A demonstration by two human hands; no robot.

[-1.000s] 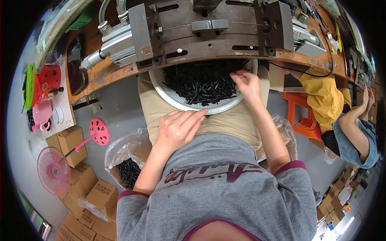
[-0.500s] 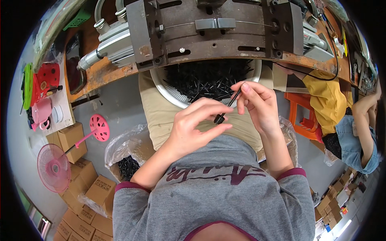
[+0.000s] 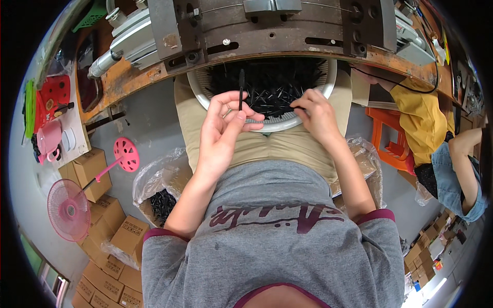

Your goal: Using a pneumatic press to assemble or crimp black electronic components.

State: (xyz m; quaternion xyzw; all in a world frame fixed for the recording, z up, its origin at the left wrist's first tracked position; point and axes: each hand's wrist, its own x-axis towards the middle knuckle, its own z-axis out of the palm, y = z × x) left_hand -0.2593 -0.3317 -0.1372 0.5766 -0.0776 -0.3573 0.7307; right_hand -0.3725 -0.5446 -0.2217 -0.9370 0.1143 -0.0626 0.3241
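My left hand (image 3: 222, 131) is closed on a slim black rod-like part (image 3: 241, 84), held upright between thumb and fingers over the basket's near left rim. A white round basket (image 3: 287, 123) rests at my lap, heaped with many thin black pieces (image 3: 272, 97). At the basket's near right side, my right hand (image 3: 317, 114) is pinched, fingertips among the black pieces. Whatever it grips blends with the dark heap and cannot be made out.
A metal clamping fixture (image 3: 272, 46) sits on the wooden bench (image 3: 138, 77) ahead. Plastic-lined boxes (image 3: 162, 174) flank my legs. A pink fan (image 3: 68, 209) and stacked cartons (image 3: 128, 236) stand left; an orange stool (image 3: 382, 136) and another person's arm (image 3: 465, 164) are at right.
My hands have moved apart. The left now holds a black part upright, farther left; the right has left the part it was near and lowered to the basket's heap.
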